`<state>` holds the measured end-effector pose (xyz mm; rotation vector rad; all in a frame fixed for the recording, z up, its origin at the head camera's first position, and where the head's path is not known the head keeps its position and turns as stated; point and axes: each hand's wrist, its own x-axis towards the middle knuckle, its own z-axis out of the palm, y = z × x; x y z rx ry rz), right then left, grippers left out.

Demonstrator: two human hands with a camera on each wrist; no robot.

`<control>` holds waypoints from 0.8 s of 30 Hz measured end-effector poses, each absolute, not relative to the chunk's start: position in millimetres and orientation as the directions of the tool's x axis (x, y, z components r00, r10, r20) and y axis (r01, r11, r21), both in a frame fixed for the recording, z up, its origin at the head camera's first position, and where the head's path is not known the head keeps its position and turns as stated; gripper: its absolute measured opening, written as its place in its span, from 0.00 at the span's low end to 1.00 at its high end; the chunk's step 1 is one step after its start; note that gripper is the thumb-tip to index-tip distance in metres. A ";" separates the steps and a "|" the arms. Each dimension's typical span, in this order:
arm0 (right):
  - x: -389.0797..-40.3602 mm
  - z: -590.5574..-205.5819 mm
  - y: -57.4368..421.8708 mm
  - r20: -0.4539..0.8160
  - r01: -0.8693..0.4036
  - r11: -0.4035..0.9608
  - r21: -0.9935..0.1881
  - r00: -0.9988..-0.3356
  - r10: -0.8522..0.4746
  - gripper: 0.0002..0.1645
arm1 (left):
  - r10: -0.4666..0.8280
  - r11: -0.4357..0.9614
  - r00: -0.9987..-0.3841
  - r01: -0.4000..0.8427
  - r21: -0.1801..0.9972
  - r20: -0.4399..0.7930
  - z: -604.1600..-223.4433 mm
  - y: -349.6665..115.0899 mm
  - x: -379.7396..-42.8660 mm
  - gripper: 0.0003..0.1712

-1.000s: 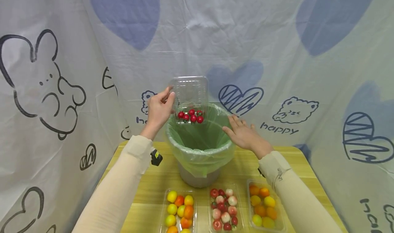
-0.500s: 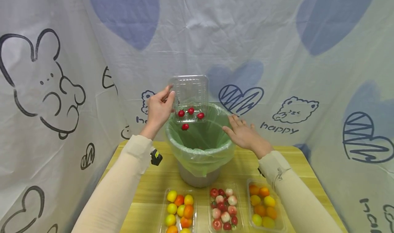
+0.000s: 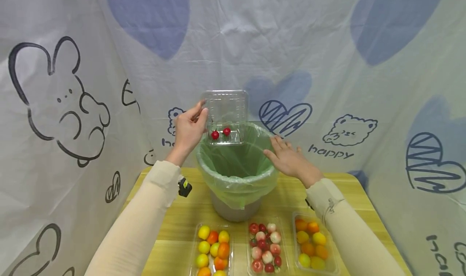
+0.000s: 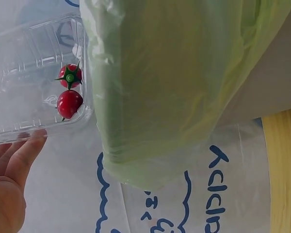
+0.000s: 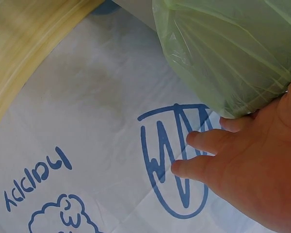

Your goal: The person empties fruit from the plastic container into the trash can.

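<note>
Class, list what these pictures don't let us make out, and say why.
Floor of the trash bin: head view, hidden by the green liner.
Near end of the leftmost clear fruit tray: head view, cut off by bottom edge.
Part of the left hand: left wrist view, cut by left edge.

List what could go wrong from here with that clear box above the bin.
The left hand holds the clear box by one side only, so it might slip and drop into the bin.
The two red tomatoes sit at the box's lower edge and could catch there.
The green liner hangs loosely over the rim; a tug from the right hand beside it might shift it.
</note>
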<state>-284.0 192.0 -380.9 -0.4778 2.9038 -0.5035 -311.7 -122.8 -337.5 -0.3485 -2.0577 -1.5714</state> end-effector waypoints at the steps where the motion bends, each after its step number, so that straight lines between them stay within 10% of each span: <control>1: -283.6 -381.0 191.9 -0.095 -0.286 0.892 -0.350 -0.937 -0.337 0.46 | -0.107 0.293 -0.829 0.501 0.814 0.549 -337.2 -122.7 -310.9 0.22; 24: -283.9 -380.6 196.7 -0.095 -0.298 0.883 -0.364 -0.931 -0.353 0.47 | -0.117 0.304 -0.800 0.535 0.788 0.589 -334.0 -117.6 -303.5 0.21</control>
